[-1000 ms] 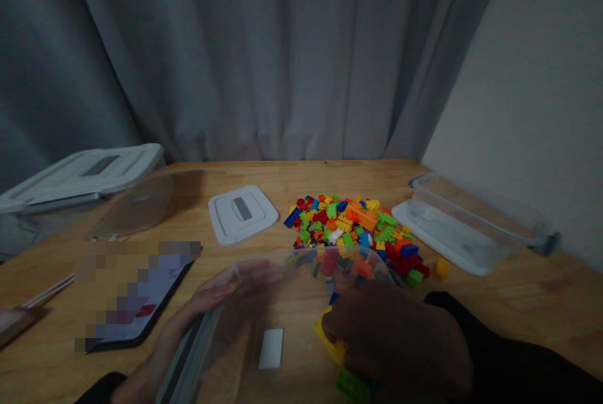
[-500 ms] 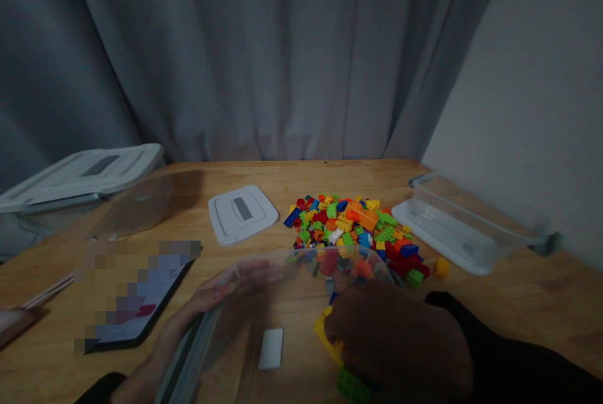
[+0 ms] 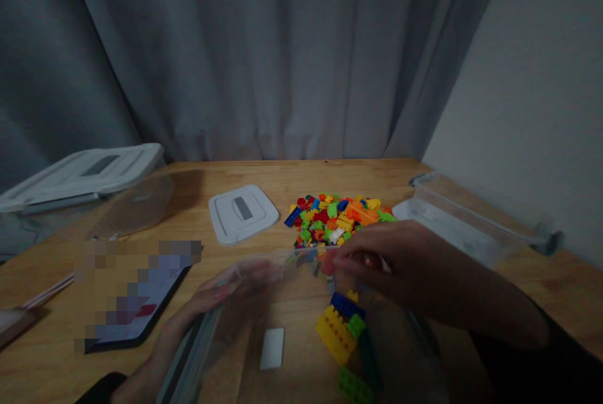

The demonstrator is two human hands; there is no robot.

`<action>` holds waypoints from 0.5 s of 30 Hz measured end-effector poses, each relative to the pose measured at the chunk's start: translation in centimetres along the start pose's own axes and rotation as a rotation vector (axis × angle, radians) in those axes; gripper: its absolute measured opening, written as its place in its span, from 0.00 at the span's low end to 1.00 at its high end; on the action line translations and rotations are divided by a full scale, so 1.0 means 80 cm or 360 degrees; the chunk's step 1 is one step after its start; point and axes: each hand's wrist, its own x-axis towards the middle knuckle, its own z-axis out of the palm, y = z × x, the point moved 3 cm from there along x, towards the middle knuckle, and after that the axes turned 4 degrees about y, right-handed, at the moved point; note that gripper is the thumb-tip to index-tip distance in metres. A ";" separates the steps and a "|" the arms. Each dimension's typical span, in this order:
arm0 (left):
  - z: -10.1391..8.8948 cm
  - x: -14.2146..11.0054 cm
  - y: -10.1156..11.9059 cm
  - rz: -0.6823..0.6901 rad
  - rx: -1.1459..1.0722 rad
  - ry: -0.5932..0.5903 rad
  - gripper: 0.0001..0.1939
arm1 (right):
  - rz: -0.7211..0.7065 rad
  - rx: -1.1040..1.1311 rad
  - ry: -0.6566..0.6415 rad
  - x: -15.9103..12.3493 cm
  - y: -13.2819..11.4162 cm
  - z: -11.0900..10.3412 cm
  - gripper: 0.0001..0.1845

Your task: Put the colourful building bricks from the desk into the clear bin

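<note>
My left hand (image 3: 207, 303) grips the left wall of a clear plastic box (image 3: 264, 303) that stands on the wooden table right in front of me. Inside the box lie a yellow brick (image 3: 334, 335), a blue brick (image 3: 346, 305) and green bricks (image 3: 351, 384). My right hand (image 3: 400, 262) reaches over the box's far rim to the near edge of the heap of coloured bricks (image 3: 336, 218). Its fingertips are bunched together at a red brick (image 3: 330, 264), blurred, so I cannot make out the grip.
A white lid (image 3: 242, 212) lies left of the heap. A clear box on its lid (image 3: 461, 222) stands at the right, by the wall. A larger lidded tub (image 3: 80, 178) stands at the left, with a tablet (image 3: 136, 297) in front of it. Grey curtain behind the table.
My right hand has risen out of the box and moved forward to the heap, uncovering the yellow, blue and green bricks in the box. My left hand has stayed put.
</note>
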 end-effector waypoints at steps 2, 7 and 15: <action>0.008 0.002 0.004 0.0003 -0.0085 -0.0067 0.17 | 0.0122 -0.0079 0.0314 0.002 0.022 -0.029 0.15; 0.022 0.002 0.009 -0.0095 -0.0209 -0.0201 0.22 | 0.0473 -0.0222 0.0528 0.003 0.105 -0.054 0.19; 0.022 0.004 0.012 -0.0060 -0.0090 -0.0157 0.21 | 0.1158 -0.0161 -0.0324 -0.022 0.242 -0.013 0.18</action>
